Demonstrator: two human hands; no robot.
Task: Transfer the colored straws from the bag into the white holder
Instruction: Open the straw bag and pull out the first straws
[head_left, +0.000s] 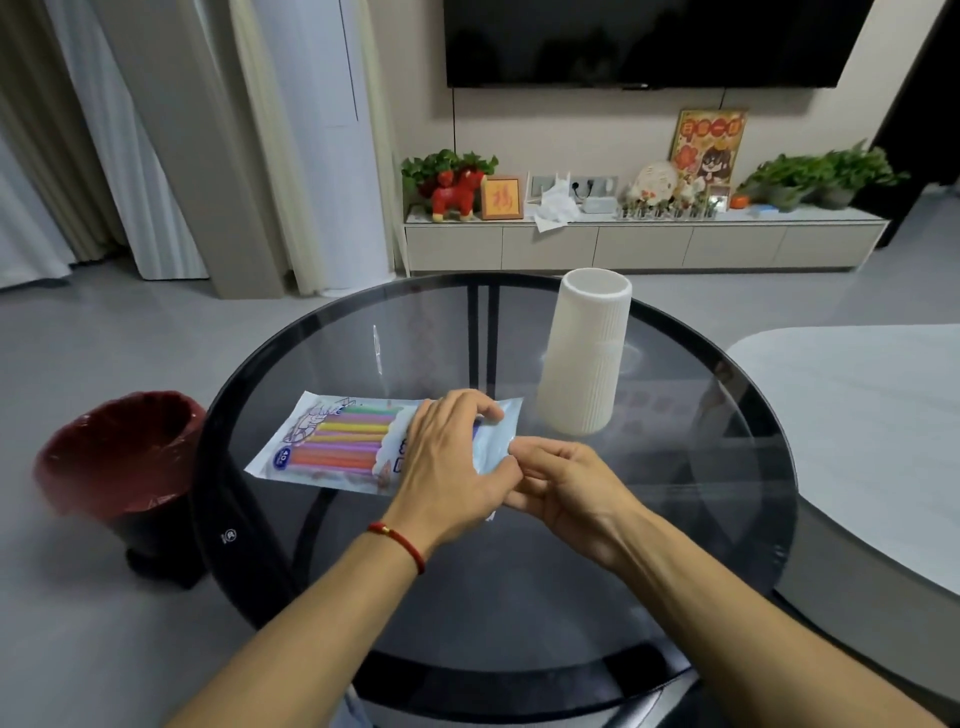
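Two bare forearms reach forward over a round dark glass bench (675, 545). The left hand (447, 467), a red cord at its wrist, lies flat across the right end of a straw bag (311, 441), fingers (467, 402) curled over its far edge. The right hand (566, 483) pinches the bag's near right corner, apparently to open it. The colored straws (343, 441) all lie inside the bag. Just beyond, the white ribbed holder (584, 358) stands upright, apparently empty. Judged so, no straw is transferred yet; opening and moving remain
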